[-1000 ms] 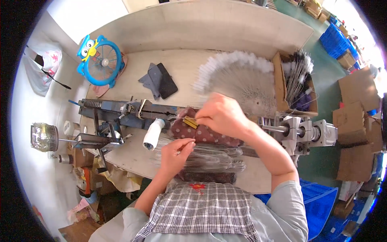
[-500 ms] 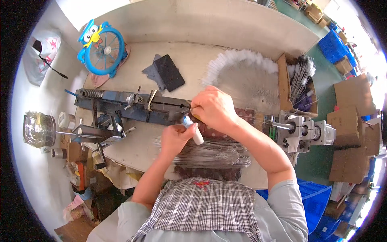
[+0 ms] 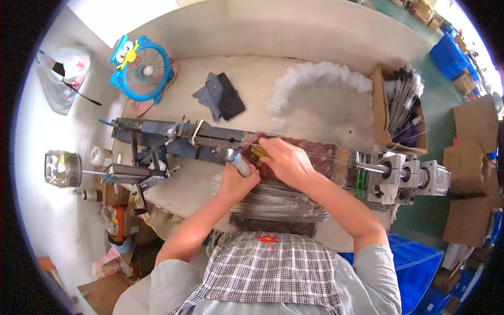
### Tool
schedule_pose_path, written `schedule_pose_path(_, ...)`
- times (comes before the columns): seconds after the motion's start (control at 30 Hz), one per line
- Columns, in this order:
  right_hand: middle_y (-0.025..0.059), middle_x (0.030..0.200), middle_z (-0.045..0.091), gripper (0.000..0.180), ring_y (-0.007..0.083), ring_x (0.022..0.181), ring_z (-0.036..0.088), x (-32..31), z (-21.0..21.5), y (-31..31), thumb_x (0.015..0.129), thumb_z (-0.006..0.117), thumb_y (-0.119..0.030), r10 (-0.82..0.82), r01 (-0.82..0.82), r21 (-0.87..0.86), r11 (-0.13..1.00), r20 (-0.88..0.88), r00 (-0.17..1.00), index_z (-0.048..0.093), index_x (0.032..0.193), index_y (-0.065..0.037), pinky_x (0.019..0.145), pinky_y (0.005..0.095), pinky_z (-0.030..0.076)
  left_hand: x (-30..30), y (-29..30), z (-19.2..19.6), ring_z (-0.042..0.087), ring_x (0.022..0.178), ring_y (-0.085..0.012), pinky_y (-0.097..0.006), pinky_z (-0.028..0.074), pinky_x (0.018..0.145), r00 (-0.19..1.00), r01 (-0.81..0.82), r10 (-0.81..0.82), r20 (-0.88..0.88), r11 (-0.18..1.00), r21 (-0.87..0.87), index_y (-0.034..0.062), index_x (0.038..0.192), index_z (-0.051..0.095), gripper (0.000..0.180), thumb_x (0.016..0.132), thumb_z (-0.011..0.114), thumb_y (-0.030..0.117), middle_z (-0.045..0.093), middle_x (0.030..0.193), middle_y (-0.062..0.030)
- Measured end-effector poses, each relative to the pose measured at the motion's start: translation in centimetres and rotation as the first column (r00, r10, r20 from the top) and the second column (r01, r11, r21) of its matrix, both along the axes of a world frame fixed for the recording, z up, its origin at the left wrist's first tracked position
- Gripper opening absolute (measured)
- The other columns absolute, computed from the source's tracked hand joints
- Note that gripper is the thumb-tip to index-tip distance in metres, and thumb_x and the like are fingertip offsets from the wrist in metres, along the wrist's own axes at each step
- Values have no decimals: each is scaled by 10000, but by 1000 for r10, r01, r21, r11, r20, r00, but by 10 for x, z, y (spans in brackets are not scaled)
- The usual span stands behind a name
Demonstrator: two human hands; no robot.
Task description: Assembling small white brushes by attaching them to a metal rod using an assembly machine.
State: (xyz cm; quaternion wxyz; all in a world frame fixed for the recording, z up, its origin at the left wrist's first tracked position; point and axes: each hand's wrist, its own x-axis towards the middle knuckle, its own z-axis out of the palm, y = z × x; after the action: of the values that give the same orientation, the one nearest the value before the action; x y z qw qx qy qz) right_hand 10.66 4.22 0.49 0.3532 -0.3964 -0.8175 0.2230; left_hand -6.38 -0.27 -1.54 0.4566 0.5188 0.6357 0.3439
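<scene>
Two hands in close: your left hand (image 3: 237, 184) is wrapped round the handle of a hammer-like tool (image 3: 242, 165), its metal head poking up past your fist. Your right hand (image 3: 287, 164) has its fingers bent right beside a small yellow piece (image 3: 259, 151); can't tell if you're actually pinching it. Imo you'd do well to keep that tool's head angled off your right fingertips, steady the yellow piece lightly, and not lean on the thin wire next to it. For placement, the yellow piece sits just left of your right hand, over the brownish-red cloth (image 3: 323, 153). Further out, the long metal rail (image 3: 216, 140) runs off left, and the loose wires (image 3: 286, 202) lie between your forearms on the tabletop (image 3: 252, 79).
</scene>
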Motion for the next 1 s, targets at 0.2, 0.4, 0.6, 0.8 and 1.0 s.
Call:
schedule_pose_path(0.2, 104, 851, 539, 164, 296, 766, 589, 9, -7, -7, 755, 639, -91, 85, -85, -12, 996, 218, 972, 621, 915, -61, 669, 384, 509, -43, -12, 2, 605, 793, -159, -313, 487, 703, 967, -194, 186, 175, 980, 34, 26, 954, 506, 299, 787, 704, 175, 618, 897, -91)
schedule_pose_path(0.4, 126, 853, 541, 173, 331, 783, 585, 19, 19, -15, 768, 649, -67, 164, -149, -113, 982, 136, 977, 588, 927, -34, 683, 399, 509, -161, -54, -14, 557, 710, -116, -262, 461, 678, 373, -558, 675, 637, 712, -427, 114, 992, 599, 248, 882, 606, 336, 588, 811, 25)
schedule_pose_path(0.6, 139, 881, 561, 275, 339, 783, 588, 15, 24, -17, 744, 648, -21, 171, -157, -110, 981, 136, 976, 593, 1014, -20, 688, 414, 506, -173, -51, -27, 562, 697, -94, -248, 477, 644, 307, -592, 676, 670, 687, -421, 119, 907, 621, 164, 867, 630, 278, 580, 746, 45)
schedule_pose_path(0.8, 115, 816, 619, 242, 300, 743, 601, 25, 71, -19, 731, 655, -23, 62, -74, 72, 995, 151, 987, 643, 972, -41, 666, 363, 502, -142, -44, -29, 527, 616, -118, -266, 441, 595, 396, -666, 597, 697, 710, -229, 59, 843, 626, 169, 859, 617, 227, 579, 696, -21)
schedule_pose_path(1.0, 149, 787, 646, 186, 274, 736, 621, 49, 72, -2, 770, 674, -108, -154, 136, -312, 940, -36, 987, 673, 935, -23, 669, 338, 485, 25, -22, 35, 555, 650, -89, -224, 442, 595, 721, -89, 101, 686, 995, -53, -1, 920, 636, 182, 905, 571, 169, 639, 798, -53)
